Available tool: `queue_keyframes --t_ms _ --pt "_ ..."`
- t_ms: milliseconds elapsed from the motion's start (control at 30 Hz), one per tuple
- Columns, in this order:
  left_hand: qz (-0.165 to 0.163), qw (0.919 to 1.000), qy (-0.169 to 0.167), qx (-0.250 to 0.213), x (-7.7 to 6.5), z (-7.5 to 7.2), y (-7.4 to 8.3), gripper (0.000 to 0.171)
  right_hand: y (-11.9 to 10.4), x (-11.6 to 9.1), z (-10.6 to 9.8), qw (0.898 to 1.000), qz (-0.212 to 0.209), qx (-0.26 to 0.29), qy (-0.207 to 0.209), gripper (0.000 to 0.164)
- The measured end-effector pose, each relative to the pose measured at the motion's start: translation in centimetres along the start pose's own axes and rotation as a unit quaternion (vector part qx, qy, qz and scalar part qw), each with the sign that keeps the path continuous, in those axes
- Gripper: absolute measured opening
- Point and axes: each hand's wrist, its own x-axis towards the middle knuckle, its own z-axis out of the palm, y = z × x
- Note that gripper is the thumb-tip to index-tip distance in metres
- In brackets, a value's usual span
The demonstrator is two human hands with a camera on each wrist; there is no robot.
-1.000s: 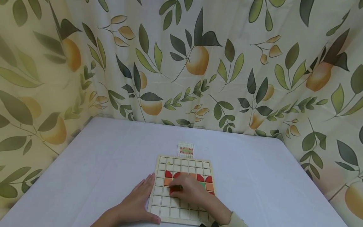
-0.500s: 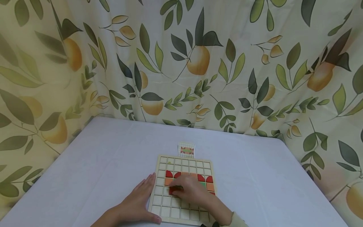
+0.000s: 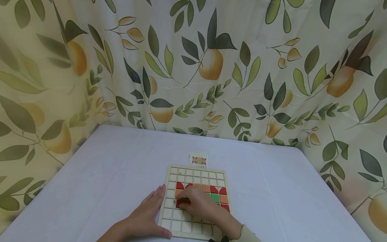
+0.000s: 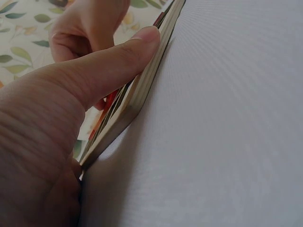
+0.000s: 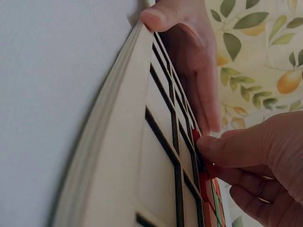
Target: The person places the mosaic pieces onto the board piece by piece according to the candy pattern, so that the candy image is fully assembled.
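A square wooden grid board (image 3: 186, 226) lies on the white table. Rows of square tiles fill part of it: red tiles with curved edges (image 3: 222, 191), orange tiles (image 3: 224, 199) and a green tile (image 3: 215, 197). My left hand (image 3: 145, 215) lies along the board's left edge, fingers straight, with the thumb on the near left corner. Over the grid, my right hand (image 3: 201, 203) pinches a red tile (image 5: 197, 137) between thumb and fingertips, right at a cell near the left side. The hand covers the middle tiles in the head view.
Just beyond the board's far edge lies a small pattern card (image 3: 199, 160) with a red, orange and green design on a grid. A curtain (image 3: 193, 67) printed with fruit and leaves hangs behind the white-covered table (image 3: 121, 161).
My right hand has moved slightly left with the red tile, uncovering more of the green and red tiles on the right. The left hand and board have stayed in place.
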Motion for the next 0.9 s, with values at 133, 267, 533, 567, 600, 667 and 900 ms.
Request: queue_keyframes --t_ms 133,267,533,567,600,667,900 --pt "-0.002 1.0 0.001 -0.001 -0.01 -0.03 0.06 0.131 0.07 0.15 0.17 1.0 -0.006 -0.007 0.004 0.02" --pt "0.0 1.0 0.002 -0.001 -0.03 0.0 0.03 0.131 0.1 0.26 0.27 1.0 0.0 -0.004 0.003 0.02" --pt "0.002 1.0 0.001 -0.002 -0.02 -0.02 0.0 0.131 0.2 0.36 0.53 1.0 0.005 0.003 0.002 0.021" --pt "0.002 1.0 0.001 -0.002 -0.02 -0.02 0.0 0.131 0.21 0.37 0.57 1.0 0.004 0.004 0.003 0.021" --pt "0.002 1.0 0.001 -0.003 -0.03 -0.01 0.0 0.131 0.21 0.38 0.59 1.0 0.001 0.004 0.004 0.021" --pt "0.001 1.0 0.001 -0.004 -0.04 0.01 -0.01 0.131 0.23 0.36 0.62 1.0 -0.002 0.008 0.007 0.02" --pt "0.002 1.0 0.0 -0.009 -0.09 -0.06 0.0 0.131 0.51 0.04 0.46 0.997 0.006 0.068 0.028 0.02"
